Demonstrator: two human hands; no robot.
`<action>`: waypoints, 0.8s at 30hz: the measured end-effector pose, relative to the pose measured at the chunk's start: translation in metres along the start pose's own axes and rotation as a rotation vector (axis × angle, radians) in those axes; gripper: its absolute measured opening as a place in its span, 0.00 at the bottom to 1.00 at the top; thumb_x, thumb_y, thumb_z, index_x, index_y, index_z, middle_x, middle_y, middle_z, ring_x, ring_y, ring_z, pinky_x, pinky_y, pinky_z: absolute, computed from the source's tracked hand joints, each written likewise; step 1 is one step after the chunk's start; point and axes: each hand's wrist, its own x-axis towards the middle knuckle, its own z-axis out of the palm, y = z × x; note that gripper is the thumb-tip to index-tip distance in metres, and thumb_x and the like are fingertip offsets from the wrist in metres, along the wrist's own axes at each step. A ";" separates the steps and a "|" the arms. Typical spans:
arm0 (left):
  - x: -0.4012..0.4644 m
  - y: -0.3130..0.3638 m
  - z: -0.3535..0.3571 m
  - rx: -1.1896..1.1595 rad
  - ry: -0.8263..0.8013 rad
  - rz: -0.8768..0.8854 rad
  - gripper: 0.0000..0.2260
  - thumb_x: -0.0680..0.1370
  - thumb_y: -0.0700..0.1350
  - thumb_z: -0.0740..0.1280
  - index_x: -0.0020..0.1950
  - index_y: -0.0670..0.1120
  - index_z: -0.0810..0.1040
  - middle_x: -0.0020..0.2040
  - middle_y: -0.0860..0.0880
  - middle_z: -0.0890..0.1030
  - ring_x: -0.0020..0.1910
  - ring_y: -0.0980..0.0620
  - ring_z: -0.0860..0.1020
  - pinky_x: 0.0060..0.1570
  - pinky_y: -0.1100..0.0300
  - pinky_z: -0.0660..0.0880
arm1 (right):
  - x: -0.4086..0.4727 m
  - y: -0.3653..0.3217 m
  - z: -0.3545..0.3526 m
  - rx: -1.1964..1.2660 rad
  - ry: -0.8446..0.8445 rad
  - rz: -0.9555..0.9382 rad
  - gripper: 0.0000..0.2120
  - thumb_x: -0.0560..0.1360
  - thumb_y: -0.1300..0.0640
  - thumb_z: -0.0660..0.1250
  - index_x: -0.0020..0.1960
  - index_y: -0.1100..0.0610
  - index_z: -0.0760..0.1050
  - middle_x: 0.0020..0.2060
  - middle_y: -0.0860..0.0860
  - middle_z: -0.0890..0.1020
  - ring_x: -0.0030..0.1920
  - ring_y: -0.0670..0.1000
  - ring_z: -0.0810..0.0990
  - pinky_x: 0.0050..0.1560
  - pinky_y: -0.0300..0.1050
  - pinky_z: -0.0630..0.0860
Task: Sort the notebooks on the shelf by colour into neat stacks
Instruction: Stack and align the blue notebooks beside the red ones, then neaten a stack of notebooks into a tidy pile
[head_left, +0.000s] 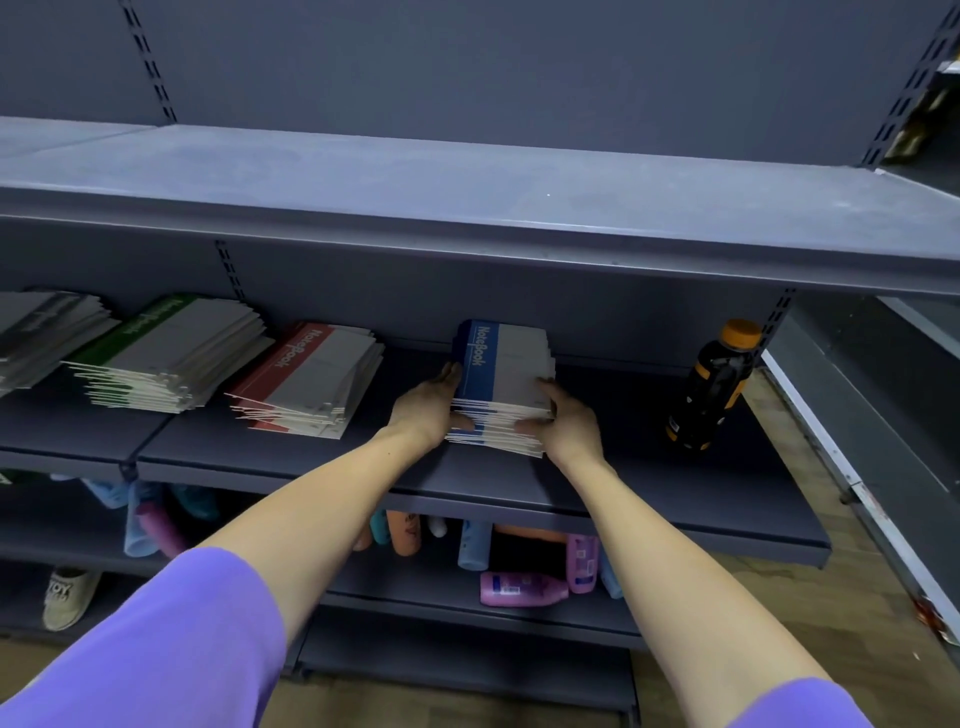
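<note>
A stack of blue-spined notebooks (506, 371) lies on the dark grey shelf (597, 483), right of centre. My left hand (428, 408) grips its left side, thumb against the lower covers. My right hand (563, 423) grips its right front corner, thumb on the edges. Left of it lies a stack of red notebooks (311, 382), then a green stack (176, 353), then a grey stack (47, 332) at the far left edge. The three left stacks are fanned and uneven at their front edges.
A dark bottle with an orange cap (714, 387) stands on the shelf to the right of the blue stack. An upper shelf (467, 208) overhangs. Below, pink, blue and orange toiletry bottles (519, 587) lie about, with a shoe (70, 597) at lower left.
</note>
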 end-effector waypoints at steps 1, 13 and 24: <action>-0.001 0.001 -0.001 0.014 0.007 -0.005 0.42 0.77 0.54 0.72 0.82 0.50 0.49 0.82 0.52 0.52 0.77 0.46 0.62 0.68 0.54 0.69 | -0.001 -0.001 -0.001 0.000 0.005 0.004 0.39 0.69 0.54 0.79 0.76 0.48 0.67 0.69 0.50 0.76 0.66 0.52 0.77 0.65 0.43 0.74; -0.017 0.000 0.003 -0.040 0.053 -0.170 0.32 0.76 0.62 0.69 0.71 0.42 0.69 0.68 0.41 0.76 0.64 0.41 0.75 0.57 0.50 0.75 | -0.011 -0.007 0.003 -0.155 0.013 0.019 0.30 0.76 0.51 0.73 0.72 0.59 0.68 0.63 0.56 0.80 0.61 0.57 0.80 0.58 0.46 0.77; -0.024 0.001 -0.012 -0.034 -0.016 -0.130 0.34 0.76 0.57 0.71 0.76 0.44 0.64 0.71 0.43 0.73 0.67 0.41 0.74 0.62 0.49 0.74 | -0.019 -0.020 -0.002 -0.203 -0.012 0.038 0.32 0.76 0.51 0.73 0.74 0.60 0.65 0.65 0.57 0.78 0.63 0.59 0.78 0.59 0.46 0.76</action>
